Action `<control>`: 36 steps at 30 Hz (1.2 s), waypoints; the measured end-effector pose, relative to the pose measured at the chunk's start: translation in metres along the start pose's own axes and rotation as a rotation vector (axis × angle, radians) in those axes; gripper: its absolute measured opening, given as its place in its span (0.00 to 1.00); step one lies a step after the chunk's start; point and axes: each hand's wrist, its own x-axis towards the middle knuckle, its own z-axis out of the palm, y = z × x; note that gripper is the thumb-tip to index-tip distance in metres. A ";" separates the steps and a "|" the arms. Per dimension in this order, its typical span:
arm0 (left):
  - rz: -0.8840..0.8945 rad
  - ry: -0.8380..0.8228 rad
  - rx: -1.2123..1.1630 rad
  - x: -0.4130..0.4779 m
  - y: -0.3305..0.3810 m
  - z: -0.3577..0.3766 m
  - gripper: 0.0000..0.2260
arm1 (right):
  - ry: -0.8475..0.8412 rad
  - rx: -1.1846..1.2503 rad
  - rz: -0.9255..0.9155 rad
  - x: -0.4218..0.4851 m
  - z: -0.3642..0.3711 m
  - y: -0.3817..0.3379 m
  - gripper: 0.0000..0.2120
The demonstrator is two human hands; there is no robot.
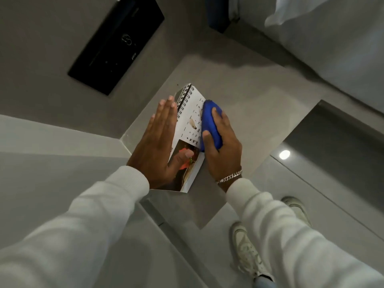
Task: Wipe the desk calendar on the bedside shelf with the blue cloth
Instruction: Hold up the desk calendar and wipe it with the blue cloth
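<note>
On the grey shelf (228, 84), the left hand (154, 142) steadies the desk calendar (192, 119), fingers flat, thumb on its face; beside its right edge, the right hand's (222, 150) grip bunches the blue cloth (209, 127).

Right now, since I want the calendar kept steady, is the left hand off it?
No. The left hand lies flat along the calendar, thumb on its front, while the right hand presses the blue cloth against it.

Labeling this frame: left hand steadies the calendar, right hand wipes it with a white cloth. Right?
Not quite: the cloth is blue, not white. The head view shows the right hand pressing it on the calendar while the left hand steadies the calendar.
</note>
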 end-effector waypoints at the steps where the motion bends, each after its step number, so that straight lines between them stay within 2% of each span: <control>1: 0.011 -0.002 -0.016 0.000 0.000 0.000 0.40 | 0.002 0.007 -0.001 -0.009 0.005 0.001 0.25; 8: 0.043 -0.011 -0.091 0.000 -0.004 0.001 0.38 | -0.084 0.043 -0.006 -0.076 0.031 0.011 0.28; 12: 0.043 -0.014 -0.134 -0.001 -0.003 0.002 0.34 | 0.001 -0.012 -0.050 -0.046 0.030 0.003 0.26; 16: 0.044 -0.009 -0.126 0.000 -0.001 0.002 0.35 | 0.092 -0.021 -0.058 0.003 0.024 -0.006 0.25; 19: 0.031 -0.005 -0.108 0.001 -0.003 0.001 0.36 | 0.101 -0.033 -0.076 -0.005 0.026 0.001 0.26; 26: 0.052 -0.012 -0.101 0.001 -0.005 0.004 0.36 | -0.095 -0.019 -0.137 -0.093 0.042 0.017 0.28; 30: 0.065 -0.019 -0.101 0.000 -0.003 0.002 0.37 | -0.045 -0.007 -0.186 -0.058 0.042 0.005 0.24; 36: 0.038 -0.010 -0.092 0.000 -0.001 0.002 0.38 | 0.105 -0.026 -0.099 -0.002 0.039 0.008 0.26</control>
